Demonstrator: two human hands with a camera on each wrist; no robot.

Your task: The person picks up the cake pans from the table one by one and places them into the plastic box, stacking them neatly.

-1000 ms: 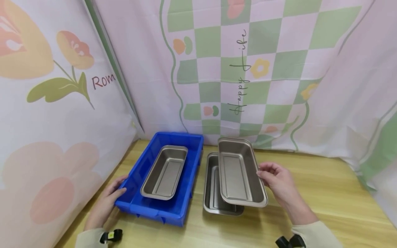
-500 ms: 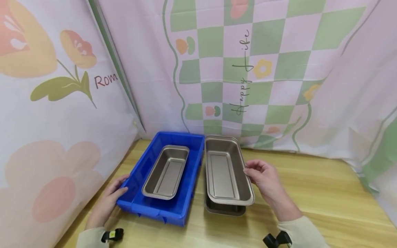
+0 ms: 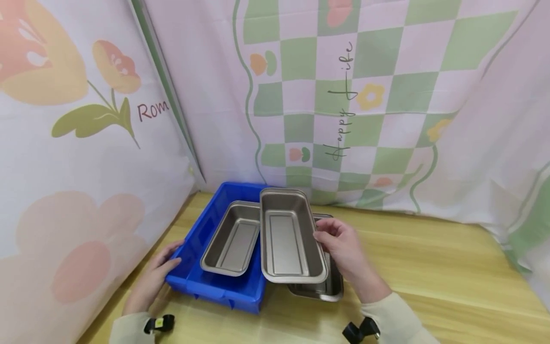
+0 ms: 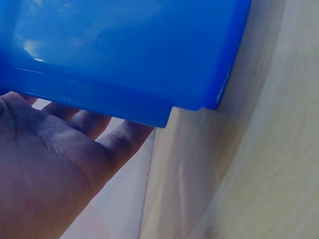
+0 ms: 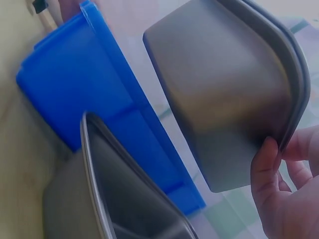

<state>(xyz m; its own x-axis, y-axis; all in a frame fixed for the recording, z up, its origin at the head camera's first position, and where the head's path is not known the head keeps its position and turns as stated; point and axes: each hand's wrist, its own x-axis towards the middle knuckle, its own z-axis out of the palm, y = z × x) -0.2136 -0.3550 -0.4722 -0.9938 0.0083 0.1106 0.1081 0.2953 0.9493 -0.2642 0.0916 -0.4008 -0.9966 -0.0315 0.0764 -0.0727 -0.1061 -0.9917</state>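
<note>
My right hand pinches a metal loaf pan by its right rim, thumb against the outer wall in the right wrist view. This loaf pan is raised, its left side over the right wall of a blue plastic bin. Inside the bin lies a second loaf pan, partly covered by the raised one. A third loaf pan rests on the table, largely hidden beneath the held pan and my right hand. My left hand grips the bin's near left corner; in the left wrist view its fingers go behind the blue rim.
The wooden table runs up to a printed cloth at the back. A flowered cloth hangs along the left, close to the bin. Each wrist wears a small black camera mount.
My right hand has carried the held loaf pan left, from over the pan on the table to above the bin's right wall. My left hand stays at the bin's corner.
</note>
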